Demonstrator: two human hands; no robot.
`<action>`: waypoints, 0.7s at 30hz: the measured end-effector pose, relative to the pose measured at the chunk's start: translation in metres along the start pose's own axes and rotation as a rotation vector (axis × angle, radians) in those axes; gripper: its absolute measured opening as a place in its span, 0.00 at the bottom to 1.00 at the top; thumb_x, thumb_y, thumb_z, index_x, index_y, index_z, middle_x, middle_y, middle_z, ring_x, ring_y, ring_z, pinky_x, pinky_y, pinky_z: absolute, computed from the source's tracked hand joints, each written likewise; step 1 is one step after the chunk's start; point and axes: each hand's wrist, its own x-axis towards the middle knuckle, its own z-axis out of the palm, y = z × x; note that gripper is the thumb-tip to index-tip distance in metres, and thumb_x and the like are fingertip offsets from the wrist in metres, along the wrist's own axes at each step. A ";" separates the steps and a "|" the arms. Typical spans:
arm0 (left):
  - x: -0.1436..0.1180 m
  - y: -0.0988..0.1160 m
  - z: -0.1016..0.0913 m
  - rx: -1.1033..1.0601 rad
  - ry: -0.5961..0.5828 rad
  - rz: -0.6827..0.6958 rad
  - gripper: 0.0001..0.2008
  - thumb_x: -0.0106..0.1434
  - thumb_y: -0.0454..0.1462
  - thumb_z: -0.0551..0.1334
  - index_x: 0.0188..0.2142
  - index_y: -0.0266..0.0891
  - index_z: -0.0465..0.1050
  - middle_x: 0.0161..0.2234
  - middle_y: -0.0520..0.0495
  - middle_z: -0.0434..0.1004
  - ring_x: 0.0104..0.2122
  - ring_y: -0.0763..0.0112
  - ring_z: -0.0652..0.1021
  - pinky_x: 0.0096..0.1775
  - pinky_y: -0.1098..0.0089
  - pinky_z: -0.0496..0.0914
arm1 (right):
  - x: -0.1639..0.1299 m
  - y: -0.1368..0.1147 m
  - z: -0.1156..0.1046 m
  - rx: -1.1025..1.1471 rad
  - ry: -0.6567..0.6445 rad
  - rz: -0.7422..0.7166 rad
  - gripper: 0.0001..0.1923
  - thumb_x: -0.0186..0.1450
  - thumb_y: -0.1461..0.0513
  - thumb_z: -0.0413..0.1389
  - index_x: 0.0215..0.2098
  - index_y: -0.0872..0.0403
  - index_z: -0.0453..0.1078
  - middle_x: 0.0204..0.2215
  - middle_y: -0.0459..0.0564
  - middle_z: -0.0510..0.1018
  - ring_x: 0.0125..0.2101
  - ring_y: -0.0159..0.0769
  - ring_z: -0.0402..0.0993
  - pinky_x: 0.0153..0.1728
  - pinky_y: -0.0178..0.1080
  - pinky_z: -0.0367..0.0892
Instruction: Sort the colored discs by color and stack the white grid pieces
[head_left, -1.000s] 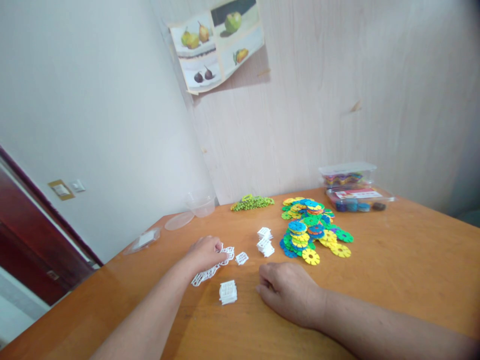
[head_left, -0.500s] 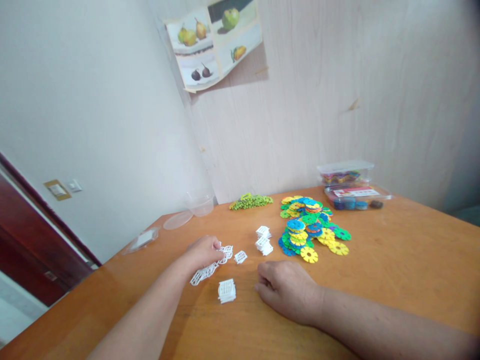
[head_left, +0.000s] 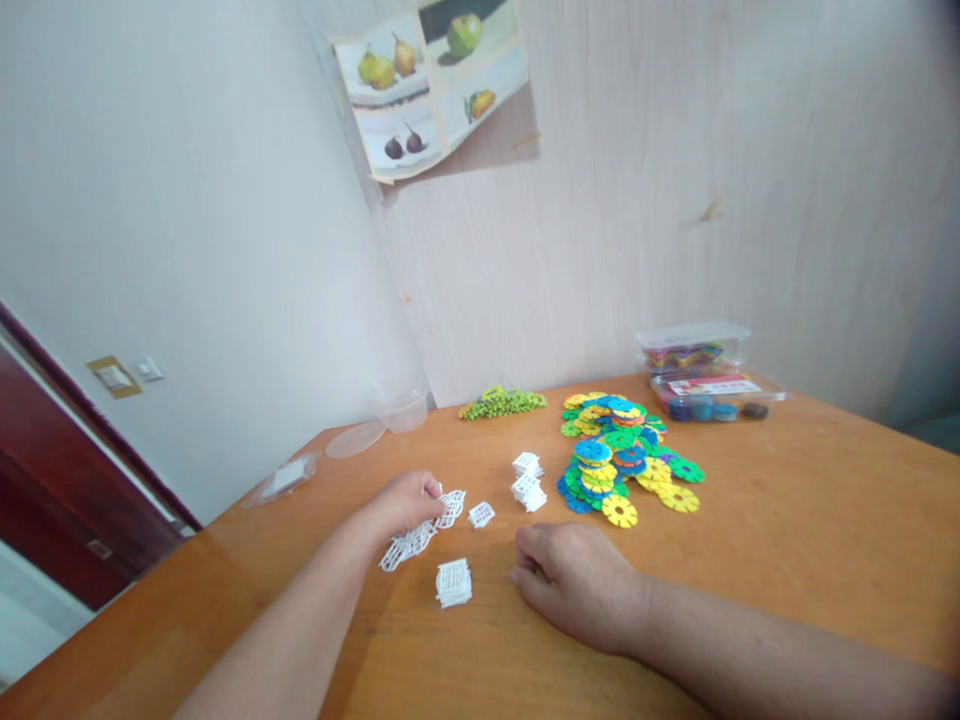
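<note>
My left hand (head_left: pixel 405 503) rests on the table with thumb and fingers closed on a white plastic lattice piece (head_left: pixel 451 509) at the end of a loose row. More white lattice pieces (head_left: pixel 407 547) lie below that hand, overlapping. Just right of its fingertips is a small white lattice piece (head_left: pixel 481 515). A neat stack of white squares (head_left: pixel 454 583) stands between the hands, nearer to me. Two more small white stacks (head_left: pixel 529 490) sit further back. Curled on the tabletop, my right hand (head_left: pixel 574 580) is closed, and nothing shows in its fingers.
A heap of coloured notched discs (head_left: pixel 619 455) lies beyond my right hand. Clear boxes (head_left: pixel 716 385) stand at the back right. Along the wall are a green beaded bunch (head_left: pixel 504 403), a clear tub (head_left: pixel 400 408) and its lid (head_left: pixel 355 439). A plastic packet (head_left: pixel 283 479) lies at the left edge.
</note>
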 end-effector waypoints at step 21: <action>-0.009 0.010 -0.016 -0.214 -0.108 -0.034 0.10 0.50 0.41 0.62 0.29 0.37 0.71 0.21 0.54 0.70 0.20 0.77 0.67 0.21 0.76 0.56 | 0.000 -0.003 -0.003 -0.020 -0.029 0.006 0.08 0.64 0.58 0.51 0.30 0.52 0.67 0.30 0.46 0.78 0.29 0.32 0.70 0.27 0.36 0.48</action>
